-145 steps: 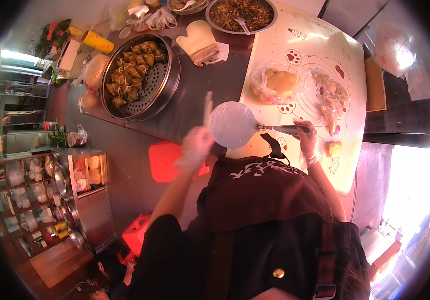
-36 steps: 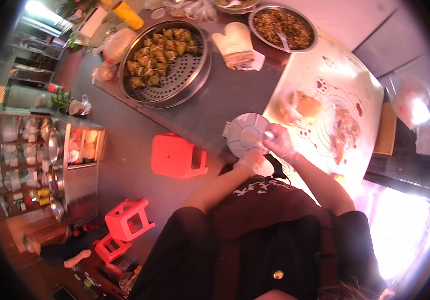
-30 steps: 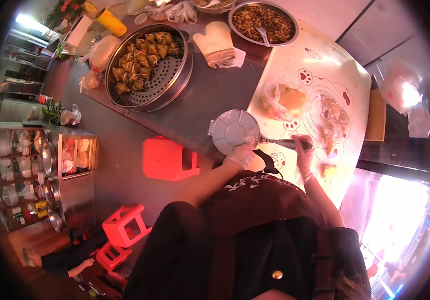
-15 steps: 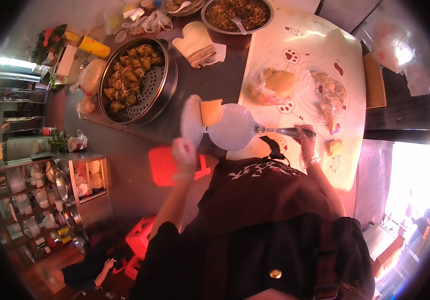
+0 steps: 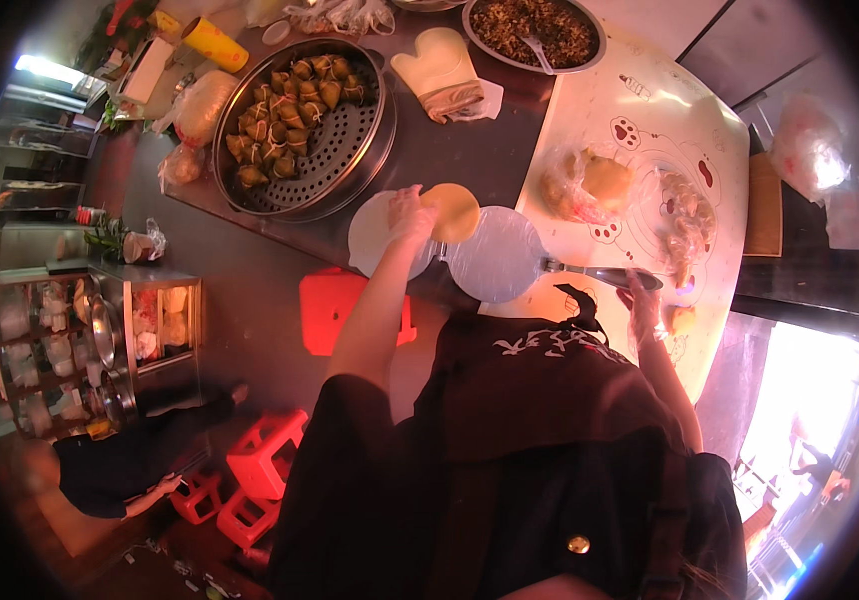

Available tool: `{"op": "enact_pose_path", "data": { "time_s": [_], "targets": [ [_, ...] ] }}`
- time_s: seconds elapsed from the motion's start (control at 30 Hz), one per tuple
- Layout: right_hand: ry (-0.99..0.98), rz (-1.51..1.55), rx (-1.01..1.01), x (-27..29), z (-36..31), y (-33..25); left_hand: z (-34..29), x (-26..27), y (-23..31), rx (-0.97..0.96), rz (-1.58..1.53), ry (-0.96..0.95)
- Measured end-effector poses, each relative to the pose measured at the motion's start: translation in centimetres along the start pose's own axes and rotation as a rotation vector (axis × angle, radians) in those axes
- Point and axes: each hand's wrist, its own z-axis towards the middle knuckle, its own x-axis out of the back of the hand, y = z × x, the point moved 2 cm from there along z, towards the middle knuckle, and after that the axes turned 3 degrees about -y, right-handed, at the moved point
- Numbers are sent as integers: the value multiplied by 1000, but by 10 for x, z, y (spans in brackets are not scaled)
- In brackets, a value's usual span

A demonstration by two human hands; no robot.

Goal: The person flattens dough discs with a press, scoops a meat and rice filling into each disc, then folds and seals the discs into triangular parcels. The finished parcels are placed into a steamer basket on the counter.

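Note:
A round dough press (image 5: 498, 262) lies opened flat at the table's edge, its two discs side by side. My left hand (image 5: 412, 218) reaches over its left disc (image 5: 367, 235), fingers pinched at the edge of a thin, round yellow dough sheet (image 5: 455, 213). That sheet overlaps the gap between the discs. On the right, my right hand (image 5: 641, 303) is closed around the press's dark handle (image 5: 622, 278). A lump of yellow dough (image 5: 608, 183) in clear plastic sits beyond the handle. Both hands appear to wear clear gloves.
Leaf-wrapped dumplings (image 5: 285, 120) fill part of a round steamer tray (image 5: 335, 165). An oven mitt (image 5: 440, 70) and a bowl of brown filling (image 5: 535, 30) lie at the back. Crumpled plastic (image 5: 688, 215) rests on the white mat (image 5: 590, 110). A red stool (image 5: 330, 310) stands below; another person (image 5: 140, 460) is lower left.
My left hand has moved up from below the left disc to the dough sheet, which now looks round rather than squarish. My right hand stays on the handle. The view has shifted.

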Motion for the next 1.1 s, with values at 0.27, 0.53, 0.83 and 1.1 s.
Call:
{"op": "enact_pose_path", "data": {
  "time_s": [0.27, 0.53, 0.83, 1.1],
  "targets": [
    [-20, 27, 2, -9, -33, -5, 56, 2, 20, 119, -170, -576],
    [15, 95, 53, -13, -10, -3, -49, 32, 75, 8, -1352, -573],
    [31, 47, 13, -4, 3, 7, -114, -19, 30, 364, -1237, -573],
    [-9, 61, 70, -14, 2, -6, -104, 24, -72, 701, -496, 293]
  ]
}}
